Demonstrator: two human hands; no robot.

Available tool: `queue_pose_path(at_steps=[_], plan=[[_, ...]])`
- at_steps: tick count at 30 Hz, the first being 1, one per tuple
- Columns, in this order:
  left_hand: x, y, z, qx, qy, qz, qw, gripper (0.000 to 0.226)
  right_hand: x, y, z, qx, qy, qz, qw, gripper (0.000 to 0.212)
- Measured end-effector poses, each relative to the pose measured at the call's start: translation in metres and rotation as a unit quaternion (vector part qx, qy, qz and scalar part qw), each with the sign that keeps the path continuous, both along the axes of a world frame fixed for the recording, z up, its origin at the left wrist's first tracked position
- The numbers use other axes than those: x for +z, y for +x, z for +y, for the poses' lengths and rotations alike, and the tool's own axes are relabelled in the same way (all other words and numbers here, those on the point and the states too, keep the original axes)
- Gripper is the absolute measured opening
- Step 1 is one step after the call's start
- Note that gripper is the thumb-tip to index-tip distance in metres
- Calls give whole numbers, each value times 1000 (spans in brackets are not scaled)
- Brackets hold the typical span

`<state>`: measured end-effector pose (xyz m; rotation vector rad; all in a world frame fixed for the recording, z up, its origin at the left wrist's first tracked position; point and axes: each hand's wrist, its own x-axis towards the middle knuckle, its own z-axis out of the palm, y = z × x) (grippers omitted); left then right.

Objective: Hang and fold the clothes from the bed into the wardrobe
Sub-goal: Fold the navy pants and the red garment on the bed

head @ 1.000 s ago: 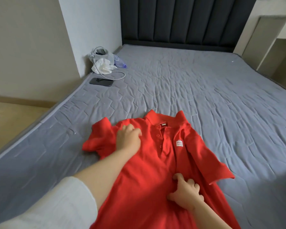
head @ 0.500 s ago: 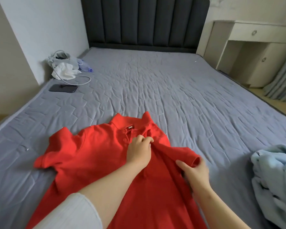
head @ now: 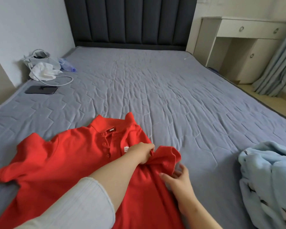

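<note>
A red polo shirt (head: 59, 162) lies face up on the grey quilted bed (head: 172, 96), collar pointing away from me. My left hand (head: 141, 153) reaches across the chest and pinches the cloth at the base of the shirt's right-side sleeve, which is folded inward and bunched. My right hand (head: 177, 179) lies just below that sleeve with its fingers spread and relaxed, touching the sleeve's edge. A light blue fleecy garment (head: 267, 182) is heaped at the right edge of the bed.
At the far left of the bed lie a dark phone (head: 40, 89), a white cable and a pile of white and grey bags (head: 41, 66). A dark padded headboard (head: 130, 22) stands behind. A white desk with drawers (head: 248, 38) and blue curtains stand at the right.
My left hand went from the shirt's left shoulder across to the right sleeve. My right hand let go of the sleeve and opened. The view swung right, bringing the blue garment in.
</note>
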<state>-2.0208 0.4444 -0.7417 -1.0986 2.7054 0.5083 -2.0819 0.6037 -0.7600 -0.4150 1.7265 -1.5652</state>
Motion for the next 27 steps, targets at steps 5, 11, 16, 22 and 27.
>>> queue_pose_path(at_steps=[5,11,16,22,27], plan=[[13,-18,-3,215,69,311,923,13,-4,-9,-12,34,87,-34,995,15],[29,-45,-5,156,279,475,820,38,4,-38,-20,-259,-108,-261,924,14],[-11,-35,10,70,-52,245,966,54,0,-41,-8,-248,-104,-310,912,8],[-22,-37,25,147,8,206,967,41,7,-24,-3,-201,78,-242,946,39],[-6,-25,23,188,179,259,930,48,35,-29,-1,-13,132,-373,919,49]])
